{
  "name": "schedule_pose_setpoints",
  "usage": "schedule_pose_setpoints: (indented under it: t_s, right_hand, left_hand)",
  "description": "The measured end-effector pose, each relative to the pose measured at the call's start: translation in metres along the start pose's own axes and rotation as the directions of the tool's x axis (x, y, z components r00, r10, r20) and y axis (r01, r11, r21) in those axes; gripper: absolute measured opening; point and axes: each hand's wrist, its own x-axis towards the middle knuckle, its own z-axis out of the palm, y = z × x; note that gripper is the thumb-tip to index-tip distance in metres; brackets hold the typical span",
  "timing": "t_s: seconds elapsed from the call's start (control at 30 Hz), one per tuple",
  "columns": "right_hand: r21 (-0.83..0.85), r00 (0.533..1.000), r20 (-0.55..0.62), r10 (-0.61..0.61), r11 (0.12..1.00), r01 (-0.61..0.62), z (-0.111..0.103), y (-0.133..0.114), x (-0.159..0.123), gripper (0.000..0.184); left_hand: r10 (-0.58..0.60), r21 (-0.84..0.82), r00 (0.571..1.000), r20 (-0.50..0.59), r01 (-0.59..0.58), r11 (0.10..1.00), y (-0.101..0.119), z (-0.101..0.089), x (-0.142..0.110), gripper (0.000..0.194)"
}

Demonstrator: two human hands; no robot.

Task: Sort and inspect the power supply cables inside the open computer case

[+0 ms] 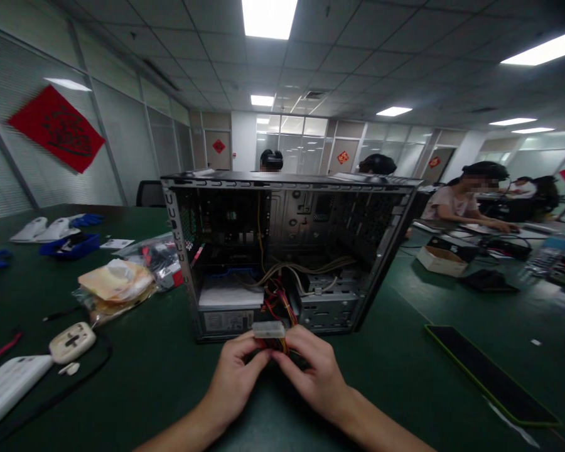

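Note:
An open computer case stands on the green table in front of me, its inside facing me. Out of its lower middle runs a bundle of red, yellow and black power wires. The bundle ends in a wide whitish power connector, held just in front of the case. My left hand pinches the wires below the connector from the left. From the right, my right hand grips the same place, thumbs nearly touching. Inside the case are a power supply, grey cables and a metal drive cage.
Left on the table lie a tissue pack, a bagged item, a blue tray, a cream earbud case and a white phone. To the right are a black mat and a small box. A co-worker sits beyond.

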Motion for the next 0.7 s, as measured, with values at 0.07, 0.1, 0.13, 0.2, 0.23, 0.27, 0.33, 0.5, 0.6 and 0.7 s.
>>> schedule_pose_setpoints:
  t_s: [0.07,0.1,0.13,0.2,0.23,0.27,0.33,0.5,0.6,0.7]
  right_hand:
    - [0.019,1.0,0.007,0.016,1.0,-0.016,0.0,-0.002,-0.001,0.016]
    - [0.03,0.999,0.014,0.033,0.999,-0.034,-0.001,-0.004,-0.001,0.016]
    - [0.04,0.998,0.021,0.051,0.998,-0.052,-0.002,-0.005,0.0,0.017]
    - [0.055,0.996,0.028,0.083,0.995,-0.085,-0.005,-0.007,0.001,0.017]
    - [0.054,0.995,0.027,0.092,0.994,-0.094,-0.006,-0.007,0.003,0.017]
    - [0.047,0.995,0.03,0.093,0.994,-0.094,-0.007,-0.007,0.004,0.017]
    - [0.021,0.996,0.042,0.073,0.997,-0.074,-0.009,-0.006,0.006,0.015]
    - [-0.016,0.997,0.075,-0.015,1.0,0.016,-0.007,0.002,0.005,0.012]
    - [-0.037,0.998,0.062,0.005,0.999,-0.003,-0.003,0.005,0.002,0.016]
    - [-0.008,0.997,0.073,0.035,0.999,-0.035,-0.001,0.004,0.002,0.017]
  left_hand:
    - [0.0,0.01,1.0,0.015,0.0,1.0,-0.001,-0.001,0.0,0.018]
    - [-0.001,0.014,1.0,0.021,0.001,1.0,-0.002,-0.001,-0.001,0.018]
    - [-0.002,0.017,1.0,0.02,0.002,1.0,-0.002,-0.001,-0.001,0.019]
    - [-0.012,0.027,1.0,0.001,0.012,1.0,-0.003,0.0,-0.003,0.02]
    - [-0.022,0.034,1.0,-0.016,0.023,0.999,-0.003,0.001,-0.003,0.021]
    - [-0.038,0.041,0.999,-0.037,0.04,0.998,-0.003,0.001,-0.004,0.021]
    - [-0.066,0.07,0.995,-0.08,0.072,0.995,-0.003,0.002,-0.004,0.02]
    - [-0.026,0.137,0.995,-0.094,0.039,0.99,-0.002,0.001,-0.002,0.017]
    - [-0.02,0.102,0.998,-0.055,0.026,0.994,-0.001,0.001,-0.002,0.02]
    - [-0.036,0.042,0.999,-0.029,0.037,0.998,-0.002,0.002,-0.003,0.022]
